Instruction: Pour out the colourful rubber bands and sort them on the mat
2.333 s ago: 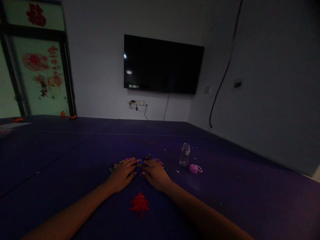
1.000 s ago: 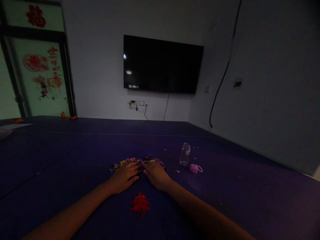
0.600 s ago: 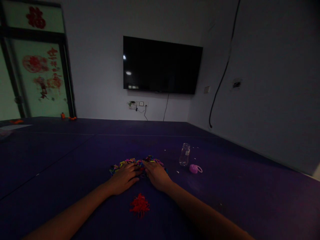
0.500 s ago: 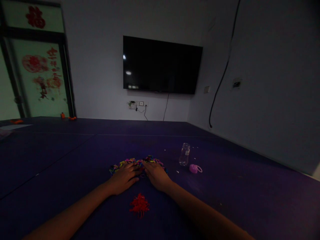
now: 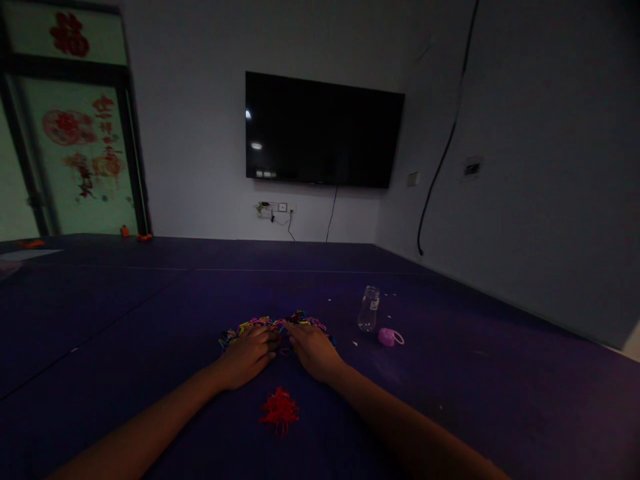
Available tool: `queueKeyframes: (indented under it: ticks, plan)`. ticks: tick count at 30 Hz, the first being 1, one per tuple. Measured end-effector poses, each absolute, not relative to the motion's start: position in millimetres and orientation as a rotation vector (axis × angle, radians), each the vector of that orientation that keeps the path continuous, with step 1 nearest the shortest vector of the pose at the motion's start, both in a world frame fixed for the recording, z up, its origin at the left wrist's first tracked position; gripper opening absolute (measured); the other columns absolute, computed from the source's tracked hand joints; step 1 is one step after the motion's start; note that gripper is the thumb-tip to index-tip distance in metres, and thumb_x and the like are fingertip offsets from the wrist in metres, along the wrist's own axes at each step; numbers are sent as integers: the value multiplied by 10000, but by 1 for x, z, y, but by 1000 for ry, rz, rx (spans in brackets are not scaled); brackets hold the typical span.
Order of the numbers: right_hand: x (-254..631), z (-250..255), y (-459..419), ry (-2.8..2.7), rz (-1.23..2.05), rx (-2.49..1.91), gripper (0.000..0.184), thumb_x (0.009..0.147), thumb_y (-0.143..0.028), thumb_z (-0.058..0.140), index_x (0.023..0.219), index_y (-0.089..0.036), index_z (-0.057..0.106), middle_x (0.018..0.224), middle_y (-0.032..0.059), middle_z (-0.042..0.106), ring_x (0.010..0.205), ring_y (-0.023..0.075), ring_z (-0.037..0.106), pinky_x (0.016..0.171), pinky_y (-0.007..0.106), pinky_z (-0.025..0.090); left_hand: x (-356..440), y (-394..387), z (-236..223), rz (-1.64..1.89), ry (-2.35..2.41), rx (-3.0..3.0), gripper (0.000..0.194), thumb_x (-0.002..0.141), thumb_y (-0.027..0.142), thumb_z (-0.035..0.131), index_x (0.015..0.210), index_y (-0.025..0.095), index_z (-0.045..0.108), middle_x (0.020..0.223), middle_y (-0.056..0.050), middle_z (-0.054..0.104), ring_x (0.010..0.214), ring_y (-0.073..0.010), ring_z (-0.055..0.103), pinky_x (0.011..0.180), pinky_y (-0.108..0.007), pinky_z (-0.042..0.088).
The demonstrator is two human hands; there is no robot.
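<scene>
A pile of multicoloured bands lies at the lower centre of the frame, partly covered by both hands. The left hand and right hand rest palm down on its near side, fingers extended and slightly bent; whether either grips a band cannot be told. A red tangle sits below, between the forearms. Right of centre, a clear bottle stands on the purple counter, a pink cap just beside it
</scene>
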State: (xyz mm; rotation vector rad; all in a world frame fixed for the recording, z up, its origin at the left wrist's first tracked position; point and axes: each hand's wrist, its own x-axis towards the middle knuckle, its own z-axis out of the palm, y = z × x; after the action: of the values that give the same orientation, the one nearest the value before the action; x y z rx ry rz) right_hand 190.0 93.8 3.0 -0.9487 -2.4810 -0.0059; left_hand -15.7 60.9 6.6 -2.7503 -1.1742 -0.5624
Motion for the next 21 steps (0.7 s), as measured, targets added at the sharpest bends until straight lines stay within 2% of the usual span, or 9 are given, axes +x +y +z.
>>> queueKeyframes:
  ticks: [9, 14, 18, 21]
  plan:
    - [191, 7, 93, -2332, -6, -1131, 392, 940, -230, 342, 1288, -187, 518, 1165, 104, 632, 1093, 218, 564, 945, 347, 397, -17, 61, 5, -679, -1129, -2751, 251, 903, 201, 458, 1090, 211, 627, 1102, -62, 616, 1089, -227, 519, 960, -407, 386]
    - [195, 7, 96, -2187, 29, -1233, 374, 951, -254, 324, 1212, -191, 584, 1081, 94, 670, 1008, 207, 602, 900, 321, 418, -16, 58, 11, -1035, -1209, -2700, 301, 941, 251, 379, 1099, 216, 632, 1161, -58, 614, 1122, -213, 513, 965, -417, 392]
    - [199, 2, 103, -2031, 31, -1324, 375, 960, -282, 309, 1108, -200, 644, 1008, 92, 690, 945, 205, 625, 838, 303, 442, -5, 46, 19, -1312, -1308, -2676, 307, 922, 267, 393, 940, 231, 698, 1004, -29, 686, 983, -198, 590, 921, -419, 424]
    - [202, 0, 106, -1955, 50, -1365, 384, 964, -309, 300, 1066, -208, 657, 959, 81, 700, 890, 196, 640, 773, 283, 455, 6, 36, 20, -1348, -1250, -2823, 277, 828, 191, 458, 734, 225, 716, 839, -19, 718, 827, -185, 619, 791, -367, 475]
